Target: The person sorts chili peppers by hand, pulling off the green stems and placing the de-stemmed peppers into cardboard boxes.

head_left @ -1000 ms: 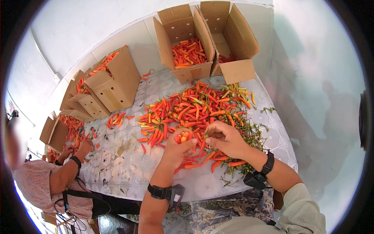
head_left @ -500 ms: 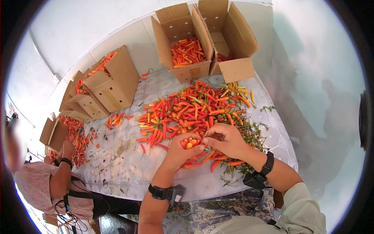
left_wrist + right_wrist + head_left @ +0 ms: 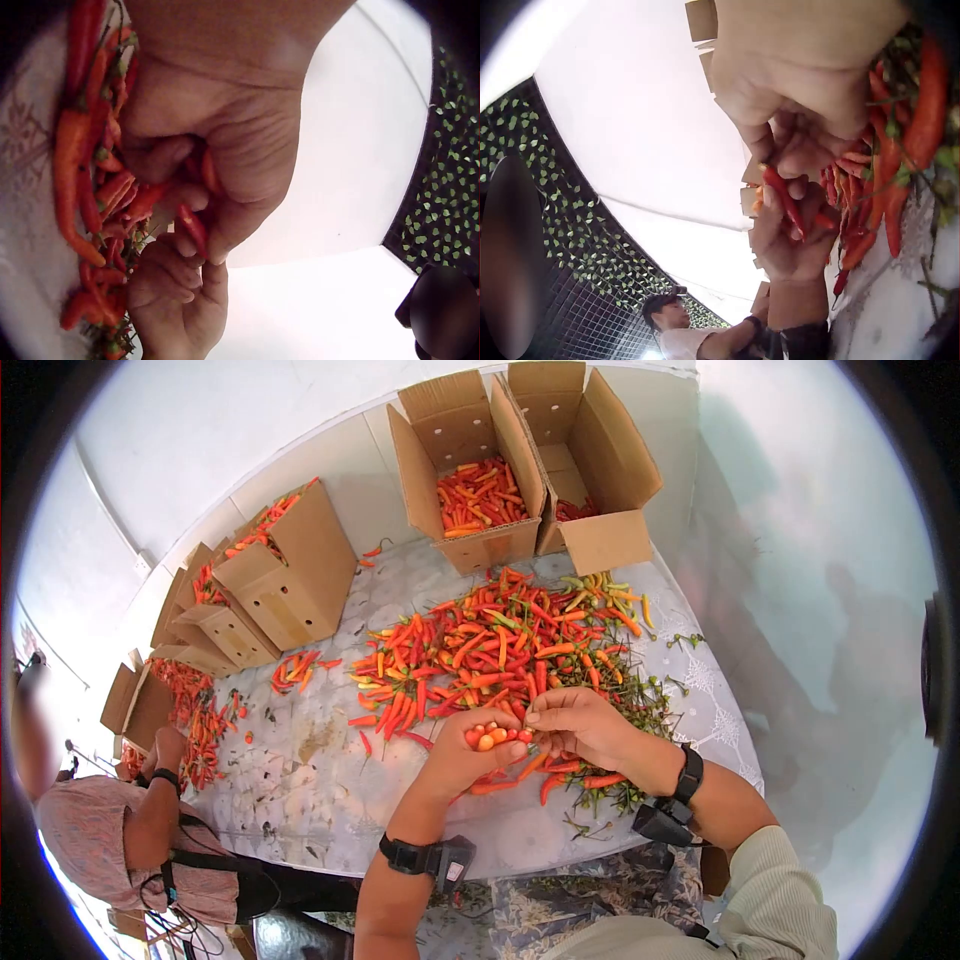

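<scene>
Both hands meet above the near edge of a heap of red and orange chili peppers [image 3: 480, 635]. My left hand [image 3: 455, 765] grips several chili peppers [image 3: 490, 739] in its curled fingers, their rounded ends showing side by side. Its thumb lies along one red chili pepper [image 3: 784, 199], which slants out of the palm with its pale stem end up. My right hand [image 3: 590, 730] comes in from the right, fingers curled, thumb and fingertip pinching at that chili's end. In the left wrist view the same red chili spans the gap between the two hands.
Green stems [image 3: 650, 710] lie right of the heap on the patterned tablecloth [image 3: 320, 780]. Two open cardboard boxes with chilies stand behind, the nearer-filled box [image 3: 490, 545] on the left. More chili boxes [image 3: 290, 595] line the left side, where another person [image 3: 100, 830] works.
My left hand has shifted slightly right and down, and the chilies in it sit differently, more spread along the fingers. My right hand moved slightly down. The other person's arm drew back toward their box.
</scene>
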`<state>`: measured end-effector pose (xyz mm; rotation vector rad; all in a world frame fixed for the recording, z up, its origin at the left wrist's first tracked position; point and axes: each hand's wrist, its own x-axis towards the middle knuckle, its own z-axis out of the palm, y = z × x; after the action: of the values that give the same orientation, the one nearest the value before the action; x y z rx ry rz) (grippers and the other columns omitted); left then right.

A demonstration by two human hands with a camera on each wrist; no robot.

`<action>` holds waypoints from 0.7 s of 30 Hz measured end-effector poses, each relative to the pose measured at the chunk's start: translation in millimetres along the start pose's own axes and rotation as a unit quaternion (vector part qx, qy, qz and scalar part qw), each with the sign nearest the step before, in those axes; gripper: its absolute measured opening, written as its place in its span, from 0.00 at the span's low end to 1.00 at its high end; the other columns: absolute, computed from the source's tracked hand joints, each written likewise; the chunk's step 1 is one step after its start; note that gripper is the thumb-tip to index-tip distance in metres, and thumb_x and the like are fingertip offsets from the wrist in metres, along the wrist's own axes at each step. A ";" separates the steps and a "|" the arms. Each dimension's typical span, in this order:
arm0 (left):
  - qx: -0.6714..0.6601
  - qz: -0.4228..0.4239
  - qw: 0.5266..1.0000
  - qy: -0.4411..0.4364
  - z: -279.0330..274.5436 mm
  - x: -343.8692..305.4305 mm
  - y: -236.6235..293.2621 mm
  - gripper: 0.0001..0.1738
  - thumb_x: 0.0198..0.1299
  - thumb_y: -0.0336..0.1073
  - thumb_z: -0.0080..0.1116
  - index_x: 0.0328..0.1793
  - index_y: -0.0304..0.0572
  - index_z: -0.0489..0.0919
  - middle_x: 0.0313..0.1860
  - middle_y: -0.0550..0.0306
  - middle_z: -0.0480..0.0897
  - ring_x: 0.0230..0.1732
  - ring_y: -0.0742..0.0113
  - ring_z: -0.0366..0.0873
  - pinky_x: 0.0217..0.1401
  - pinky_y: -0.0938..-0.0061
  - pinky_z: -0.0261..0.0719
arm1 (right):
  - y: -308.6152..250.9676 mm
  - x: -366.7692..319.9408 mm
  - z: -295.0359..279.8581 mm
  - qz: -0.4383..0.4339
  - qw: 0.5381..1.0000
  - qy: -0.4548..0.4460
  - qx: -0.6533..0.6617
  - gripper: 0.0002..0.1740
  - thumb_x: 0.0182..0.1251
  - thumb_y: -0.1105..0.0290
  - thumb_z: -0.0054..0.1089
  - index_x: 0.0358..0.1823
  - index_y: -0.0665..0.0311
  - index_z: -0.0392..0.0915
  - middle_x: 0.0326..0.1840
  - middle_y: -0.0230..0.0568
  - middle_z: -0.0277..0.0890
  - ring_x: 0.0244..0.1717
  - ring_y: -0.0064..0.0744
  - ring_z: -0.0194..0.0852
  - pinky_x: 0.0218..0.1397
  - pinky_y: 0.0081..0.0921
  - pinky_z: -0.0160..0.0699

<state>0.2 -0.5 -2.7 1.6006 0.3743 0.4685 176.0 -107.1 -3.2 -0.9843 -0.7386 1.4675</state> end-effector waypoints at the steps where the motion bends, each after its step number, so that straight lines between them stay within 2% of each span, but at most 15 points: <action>1: -0.011 -0.006 1.000 -0.001 0.0 0.3 0.0 0.14 0.48 0.32 0.71 0.39 0.36 0.80 0.35 0.64 0.79 0.35 0.80 0.74 0.40 0.84 0.75 | -1.5 -0.2 -0.9 0.016 1.000 -0.005 0.019 0.08 0.62 0.65 0.62 0.34 0.63 0.77 0.25 0.31 0.75 0.25 0.21 0.72 0.29 0.19 0.69; 5: -0.073 -0.035 0.996 0.022 2.6 0.5 2.3 0.13 0.48 0.30 0.71 0.39 0.37 0.79 0.33 0.65 0.79 0.32 0.80 0.74 0.36 0.85 0.76 | -5.7 -2.7 3.4 0.023 0.997 0.005 0.068 0.08 0.63 0.66 0.61 0.37 0.63 0.76 0.29 0.32 0.75 0.25 0.22 0.72 0.29 0.19 0.70; 8: -0.090 -0.062 0.994 -0.006 -0.5 -2.8 3.7 0.13 0.53 0.33 0.66 0.43 0.36 0.78 0.34 0.63 0.79 0.32 0.79 0.75 0.34 0.84 0.74 | -8.5 1.4 -10.8 -0.055 0.991 0.024 0.118 0.07 0.64 0.68 0.60 0.39 0.63 0.76 0.31 0.32 0.76 0.27 0.21 0.73 0.29 0.19 0.71; 10: -0.109 -0.074 0.991 0.023 0.6 -3.2 5.0 0.12 0.55 0.33 0.63 0.43 0.37 0.78 0.31 0.62 0.79 0.29 0.78 0.74 0.30 0.84 0.72 | -20.4 -2.1 -11.6 -0.115 0.985 0.120 -0.045 0.07 0.64 0.69 0.59 0.40 0.63 0.75 0.33 0.33 0.76 0.29 0.22 0.73 0.30 0.20 0.73; 11: -0.119 -0.078 0.989 0.038 0.9 -2.5 5.4 0.11 0.56 0.33 0.61 0.43 0.37 0.78 0.30 0.62 0.79 0.27 0.78 0.74 0.28 0.84 0.72 | -25.5 -3.0 -12.6 -0.144 0.967 0.164 -0.128 0.07 0.64 0.70 0.59 0.41 0.63 0.75 0.33 0.33 0.76 0.30 0.22 0.74 0.30 0.20 0.73; 12: -0.160 -0.067 0.984 0.047 0.7 -1.2 3.2 0.10 0.57 0.34 0.60 0.42 0.37 0.77 0.28 0.61 0.78 0.26 0.77 0.74 0.26 0.83 0.71 | -24.9 0.6 -18.7 -0.209 0.945 0.171 -0.185 0.12 0.59 0.70 0.64 0.43 0.65 0.75 0.35 0.37 0.75 0.33 0.29 0.75 0.34 0.25 0.75; 13: -0.200 -0.054 0.977 0.056 -0.3 1.2 -0.2 0.09 0.57 0.34 0.58 0.42 0.38 0.77 0.27 0.60 0.78 0.25 0.76 0.73 0.24 0.83 0.70 | -25.5 -1.0 -21.9 -0.247 0.897 0.204 -0.304 0.15 0.56 0.70 0.66 0.44 0.65 0.75 0.37 0.39 0.75 0.33 0.32 0.75 0.35 0.27 0.75; 15: -0.262 -0.043 0.960 0.085 -4.0 2.7 0.8 0.08 0.58 0.35 0.56 0.40 0.40 0.76 0.25 0.59 0.78 0.23 0.73 0.73 0.21 0.82 0.69 | -32.3 -7.2 -21.1 -0.313 0.752 0.256 -0.520 0.20 0.51 0.70 0.69 0.45 0.64 0.74 0.41 0.44 0.74 0.35 0.39 0.75 0.38 0.30 0.76; 18: -0.323 -0.049 0.934 0.143 -10.1 3.3 6.0 0.07 0.59 0.36 0.53 0.37 0.42 0.75 0.24 0.58 0.78 0.22 0.71 0.73 0.18 0.80 0.67 | -50.9 -19.7 -21.6 -0.228 0.765 0.103 -0.594 0.30 0.41 0.66 0.74 0.49 0.61 0.74 0.47 0.48 0.71 0.44 0.46 0.72 0.48 0.35 0.73; 21: -0.360 -0.066 0.912 0.188 -11.7 5.4 4.2 0.07 0.60 0.37 0.53 0.38 0.44 0.74 0.24 0.60 0.77 0.20 0.72 0.72 0.16 0.81 0.64 | -55.3 -32.4 -27.3 -0.225 0.710 -0.111 -0.658 0.36 0.34 0.62 0.77 0.50 0.59 0.74 0.52 0.48 0.69 0.52 0.49 0.68 0.56 0.37 0.68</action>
<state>-1.3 12.0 2.5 0.7585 0.5205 0.7141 224.9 -133.8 38.5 -1.4694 -2.1767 0.4249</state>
